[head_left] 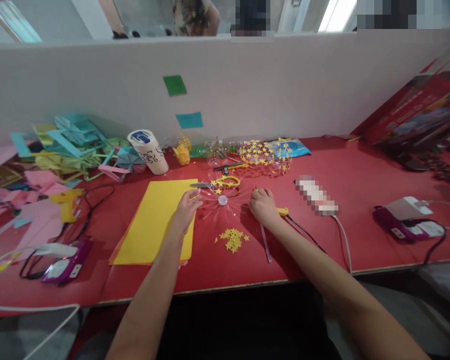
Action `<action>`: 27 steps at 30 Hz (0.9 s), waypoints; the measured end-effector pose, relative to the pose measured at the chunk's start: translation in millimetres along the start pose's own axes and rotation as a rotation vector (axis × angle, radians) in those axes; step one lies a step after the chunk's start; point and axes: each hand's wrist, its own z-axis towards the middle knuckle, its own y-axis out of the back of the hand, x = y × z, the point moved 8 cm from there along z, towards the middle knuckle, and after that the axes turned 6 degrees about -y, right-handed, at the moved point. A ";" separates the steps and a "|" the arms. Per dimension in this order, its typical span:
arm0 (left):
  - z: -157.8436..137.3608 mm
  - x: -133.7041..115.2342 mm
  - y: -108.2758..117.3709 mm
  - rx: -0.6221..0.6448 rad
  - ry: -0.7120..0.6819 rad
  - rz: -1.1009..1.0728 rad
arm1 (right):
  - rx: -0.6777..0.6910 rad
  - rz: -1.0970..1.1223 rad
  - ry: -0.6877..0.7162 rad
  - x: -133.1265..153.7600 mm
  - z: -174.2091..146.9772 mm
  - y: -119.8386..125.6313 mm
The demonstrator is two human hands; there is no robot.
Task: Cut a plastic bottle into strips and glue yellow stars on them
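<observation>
Near the clear plastic [222, 200]: scissors [205, 185], stars [234, 240].

Person's L hand [188, 207] & R hand [264, 206] are bare, ditto L forearm [152, 287] & R forearm [322, 265], uncovered right to btm edge of view. Plain blk garment [243, 320] shows btwn forearms, v. dark; type of clothing can't be made out.

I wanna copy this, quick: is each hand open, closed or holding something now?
Left hand: curled at the clear plastic; can't tell if it's pinching.
Right hand: closed, holding a glue gun.
</observation>
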 end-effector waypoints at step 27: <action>-79.7 -58.3 -95.6 0.325 0.096 0.068 | -0.490 0.280 0.178 66.4 -56.5 124.8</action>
